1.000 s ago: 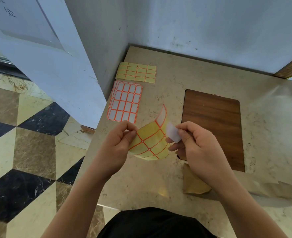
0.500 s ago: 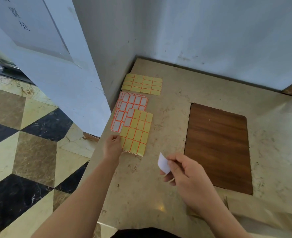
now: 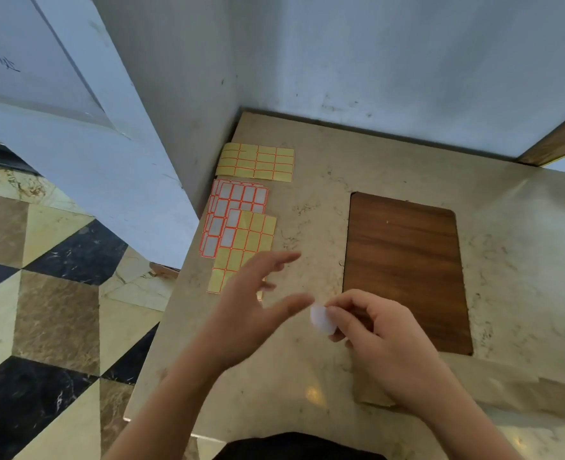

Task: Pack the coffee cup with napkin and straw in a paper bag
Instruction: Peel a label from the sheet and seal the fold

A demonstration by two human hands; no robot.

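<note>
My right hand [image 3: 384, 343] pinches a small white sticker label [image 3: 321, 318] between thumb and fingertips above the marble counter [image 3: 307, 376]. My left hand [image 3: 254, 303] hovers just left of it, fingers spread and blurred, holding nothing. A brown paper bag [image 3: 493, 386] lies flat along the counter's near right, partly under my right wrist. The yellow sticker sheet [image 3: 244, 247] lies on the counter behind my left hand. No cup, napkin or straw is in view.
A red-edged white label sheet [image 3: 233, 210] and another yellow sheet [image 3: 258, 161] lie by the left wall. A dark wooden board [image 3: 404, 270] is set in the counter. Walls close the back and left; the counter's left edge drops to tiled floor.
My left hand has let go of the yellow sheet and swung right towards the label. My right hand still holds the white label, now slightly further right.
</note>
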